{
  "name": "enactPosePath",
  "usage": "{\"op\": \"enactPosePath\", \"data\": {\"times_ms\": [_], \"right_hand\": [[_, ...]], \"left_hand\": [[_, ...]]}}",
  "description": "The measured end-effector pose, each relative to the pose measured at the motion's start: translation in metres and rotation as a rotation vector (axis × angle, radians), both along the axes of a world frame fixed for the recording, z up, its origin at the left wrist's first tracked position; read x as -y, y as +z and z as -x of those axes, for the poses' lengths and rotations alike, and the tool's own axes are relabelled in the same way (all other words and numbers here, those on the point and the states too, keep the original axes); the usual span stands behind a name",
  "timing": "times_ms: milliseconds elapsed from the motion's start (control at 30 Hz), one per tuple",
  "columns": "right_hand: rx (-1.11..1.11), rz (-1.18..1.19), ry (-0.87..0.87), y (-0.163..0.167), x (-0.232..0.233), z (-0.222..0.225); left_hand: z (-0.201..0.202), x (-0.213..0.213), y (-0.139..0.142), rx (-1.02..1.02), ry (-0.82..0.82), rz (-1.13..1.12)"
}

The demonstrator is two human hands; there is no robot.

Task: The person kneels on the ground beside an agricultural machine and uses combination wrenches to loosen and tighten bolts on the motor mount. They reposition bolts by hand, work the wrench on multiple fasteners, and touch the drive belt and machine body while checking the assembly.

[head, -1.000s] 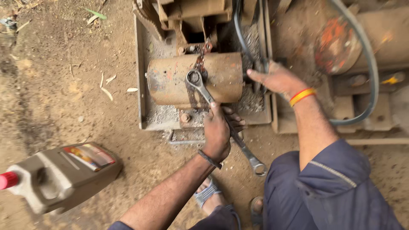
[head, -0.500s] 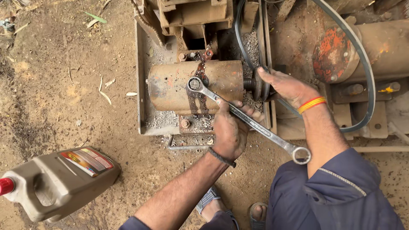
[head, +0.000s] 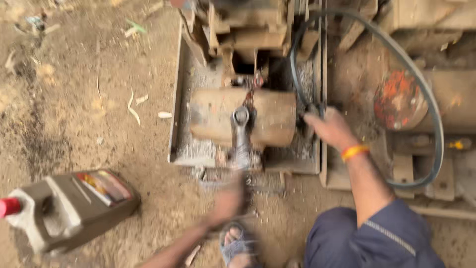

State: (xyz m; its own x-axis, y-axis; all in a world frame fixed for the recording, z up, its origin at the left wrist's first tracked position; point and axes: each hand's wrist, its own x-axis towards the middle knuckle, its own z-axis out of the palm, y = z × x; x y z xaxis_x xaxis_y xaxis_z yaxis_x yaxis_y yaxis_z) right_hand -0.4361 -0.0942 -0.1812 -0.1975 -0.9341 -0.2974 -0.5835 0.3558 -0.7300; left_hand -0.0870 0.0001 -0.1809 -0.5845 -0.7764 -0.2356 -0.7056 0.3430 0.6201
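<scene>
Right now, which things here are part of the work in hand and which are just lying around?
In use: wrench, cylindrical housing, left hand, right hand, drive belt.
Lying about: grey oil jug, wood chips.

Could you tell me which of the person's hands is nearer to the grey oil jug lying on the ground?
The left hand. It grips the wrench handle just right of the oil jug. The right hand is farther away, up on the belt beside the rusty cylinder.
</scene>
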Motion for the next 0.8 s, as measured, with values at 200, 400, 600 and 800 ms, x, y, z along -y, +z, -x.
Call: {"op": "enactPosePath", "data": {"times_ms": [200, 400, 600, 800], "right_hand": [[-0.159, 0.135, 0.053, 0.006, -0.009, -0.006], [-0.281, 0.239, 0.018, 0.027, -0.013, -0.007], [-0.059, 0.248, 0.101, 0.027, -0.017, -0.006], [-0.23, 0.294, 0.131, 0.044, -0.016, -0.01]], "left_hand": [[-0.124, 0.176, 0.057, 0.461, 0.3, -0.121], [-0.072, 0.124, 0.19, 0.433, 0.265, 0.059], [-0.078, 0.064, 0.306, 0.208, 0.502, 0.222], [-0.076, 0.011, 0.374, -0.264, 0.443, 0.649]]}}
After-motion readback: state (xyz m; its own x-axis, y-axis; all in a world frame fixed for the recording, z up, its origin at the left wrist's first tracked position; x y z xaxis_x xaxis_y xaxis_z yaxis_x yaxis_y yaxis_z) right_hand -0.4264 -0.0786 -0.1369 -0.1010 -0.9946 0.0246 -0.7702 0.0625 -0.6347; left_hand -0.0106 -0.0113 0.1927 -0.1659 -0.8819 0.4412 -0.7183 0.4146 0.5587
